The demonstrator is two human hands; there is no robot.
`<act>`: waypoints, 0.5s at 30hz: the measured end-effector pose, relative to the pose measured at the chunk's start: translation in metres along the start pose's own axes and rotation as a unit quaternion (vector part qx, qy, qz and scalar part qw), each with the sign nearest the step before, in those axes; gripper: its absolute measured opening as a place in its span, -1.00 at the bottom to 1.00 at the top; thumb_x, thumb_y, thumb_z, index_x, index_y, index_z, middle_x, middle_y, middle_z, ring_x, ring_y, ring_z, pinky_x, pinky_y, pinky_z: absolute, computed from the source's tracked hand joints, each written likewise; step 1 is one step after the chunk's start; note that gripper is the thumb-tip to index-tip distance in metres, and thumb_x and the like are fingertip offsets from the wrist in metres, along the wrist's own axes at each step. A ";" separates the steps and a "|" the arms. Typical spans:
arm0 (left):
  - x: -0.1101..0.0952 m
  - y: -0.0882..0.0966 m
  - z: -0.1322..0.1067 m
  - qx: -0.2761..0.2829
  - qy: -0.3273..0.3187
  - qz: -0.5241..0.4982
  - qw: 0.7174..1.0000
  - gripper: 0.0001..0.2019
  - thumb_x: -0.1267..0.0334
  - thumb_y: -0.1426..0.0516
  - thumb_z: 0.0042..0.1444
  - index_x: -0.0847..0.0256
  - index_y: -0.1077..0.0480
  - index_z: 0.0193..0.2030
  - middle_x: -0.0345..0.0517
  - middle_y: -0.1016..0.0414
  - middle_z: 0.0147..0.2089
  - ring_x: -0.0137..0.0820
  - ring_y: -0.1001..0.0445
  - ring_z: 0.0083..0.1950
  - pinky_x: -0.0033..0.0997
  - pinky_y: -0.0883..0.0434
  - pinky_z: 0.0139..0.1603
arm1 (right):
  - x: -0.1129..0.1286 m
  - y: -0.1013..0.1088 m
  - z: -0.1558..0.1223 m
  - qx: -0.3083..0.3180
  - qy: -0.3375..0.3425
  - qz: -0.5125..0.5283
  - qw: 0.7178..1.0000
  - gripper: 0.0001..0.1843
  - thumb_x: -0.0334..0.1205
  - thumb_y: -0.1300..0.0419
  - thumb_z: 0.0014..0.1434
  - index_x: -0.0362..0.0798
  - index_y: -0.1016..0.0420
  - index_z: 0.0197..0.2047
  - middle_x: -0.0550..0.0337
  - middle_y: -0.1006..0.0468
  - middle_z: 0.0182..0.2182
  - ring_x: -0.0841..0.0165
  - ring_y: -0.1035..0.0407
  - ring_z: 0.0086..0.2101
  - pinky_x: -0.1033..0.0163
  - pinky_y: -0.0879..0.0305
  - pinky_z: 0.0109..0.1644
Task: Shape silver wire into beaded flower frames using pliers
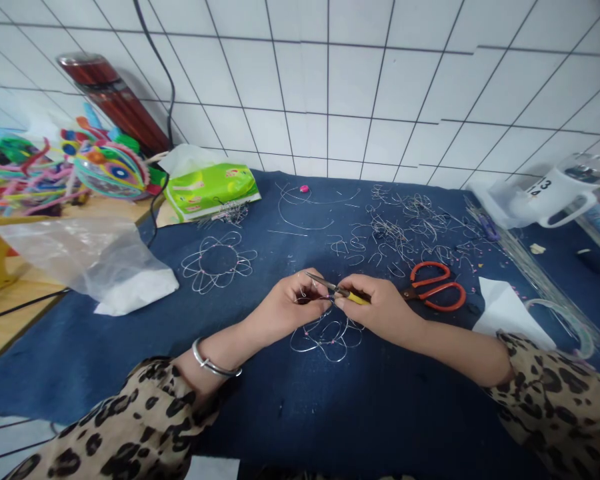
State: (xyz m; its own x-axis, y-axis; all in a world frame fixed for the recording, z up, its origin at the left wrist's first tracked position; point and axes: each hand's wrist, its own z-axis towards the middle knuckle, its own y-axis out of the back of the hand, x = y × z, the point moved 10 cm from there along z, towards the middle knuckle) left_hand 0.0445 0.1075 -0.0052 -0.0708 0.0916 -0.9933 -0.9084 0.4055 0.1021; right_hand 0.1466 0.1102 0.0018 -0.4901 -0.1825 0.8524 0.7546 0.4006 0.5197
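Note:
At the middle of the blue cloth, my left hand (305, 300) pinches the edge of a flower-shaped wire frame (325, 343), whose thin silvery loops hang below both hands. My right hand (375, 303) is closed round pliers with yellow handles (354, 298); their narrow metal jaws point left, across the fingertips of my left hand. Whether the jaws grip the wire is hard to make out. Small pinkish spots show where the loops join. A second wire flower (219, 263) lies flat to the left of my hands, its petals round a central ring.
Orange-handled scissors (437, 287) lie just right of my right hand. Behind them are heaped bent wire pieces (395, 227). A green tissue pack (213, 190), a plastic bag (95, 260) and a red flask (113, 100) stand left. A white mug (555, 193) is at right.

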 end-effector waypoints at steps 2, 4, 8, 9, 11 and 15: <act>0.000 0.000 0.000 0.002 0.000 0.000 1.000 -0.92 0.47 -0.14 0.03 0.26 -0.34 -0.32 -0.20 -0.30 -0.31 -0.55 -0.29 -0.38 -0.49 -0.28 -0.38 | -0.001 0.000 -0.001 -0.002 0.000 -0.001 1.000 -0.88 -0.18 -0.10 0.07 -0.02 -0.40 -0.34 0.32 -0.36 -0.51 0.49 -0.22 -0.47 0.36 -0.14 -0.39; 0.000 0.000 0.000 0.004 -0.001 0.001 1.000 -0.92 0.47 -0.14 0.04 0.27 -0.34 -0.32 -0.20 -0.30 -0.31 -0.55 -0.28 -0.38 -0.50 -0.28 -0.38 | 0.000 0.000 -0.001 -0.002 0.000 -0.001 1.000 -0.88 -0.18 -0.10 0.08 -0.02 -0.40 -0.34 0.32 -0.37 -0.50 0.49 -0.22 -0.47 0.36 -0.15 -0.39; -0.002 0.001 -0.001 0.003 -0.014 0.007 1.000 -0.92 0.48 -0.12 0.05 0.26 -0.32 -0.31 -0.19 -0.30 -0.28 -0.54 -0.28 -0.35 -0.50 -0.29 -0.36 | 0.002 0.001 -0.002 -0.004 0.004 0.001 1.000 -0.89 -0.20 -0.10 0.08 -0.02 -0.40 -0.33 0.32 -0.37 -0.50 0.50 -0.23 -0.47 0.36 -0.15 -0.38; -0.003 0.002 -0.001 0.000 -0.018 0.013 1.000 -0.91 0.48 -0.13 0.04 0.26 -0.32 -0.32 -0.18 -0.30 -0.26 -0.54 -0.28 -0.34 -0.50 -0.29 -0.35 | 0.003 0.001 -0.002 -0.006 0.005 0.001 1.000 -0.89 -0.20 -0.10 0.08 -0.02 -0.40 -0.33 0.32 -0.38 -0.50 0.50 -0.23 -0.47 0.36 -0.15 -0.38; -0.005 0.003 -0.001 -0.007 -0.026 0.032 0.999 -0.91 0.48 -0.14 0.03 0.26 -0.31 -0.34 -0.16 -0.29 -0.22 -0.55 -0.27 -0.34 -0.51 -0.28 -0.36 | 0.003 0.001 -0.002 -0.006 0.007 0.000 1.000 -0.90 -0.22 -0.10 0.08 -0.02 -0.40 -0.33 0.32 -0.37 -0.49 0.50 -0.22 -0.47 0.35 -0.15 -0.37; -0.007 0.005 0.000 -0.006 -0.032 0.045 0.998 -0.91 0.47 -0.15 0.04 0.28 -0.29 -0.38 -0.16 -0.28 -0.23 -0.56 -0.25 -0.37 -0.52 -0.25 -0.40 | 0.001 0.001 -0.002 -0.008 0.006 -0.002 1.000 -0.91 -0.22 -0.10 0.08 -0.02 -0.39 -0.34 0.32 -0.36 -0.51 0.50 -0.21 -0.47 0.35 -0.14 -0.38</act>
State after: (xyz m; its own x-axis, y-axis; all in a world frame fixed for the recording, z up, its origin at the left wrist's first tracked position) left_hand 0.0404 0.1084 0.0019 -0.1252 0.1857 -0.9746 -0.9043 0.3827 0.1891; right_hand 0.1476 0.1082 0.0035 -0.4875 -0.1958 0.8509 0.7595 0.3857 0.5238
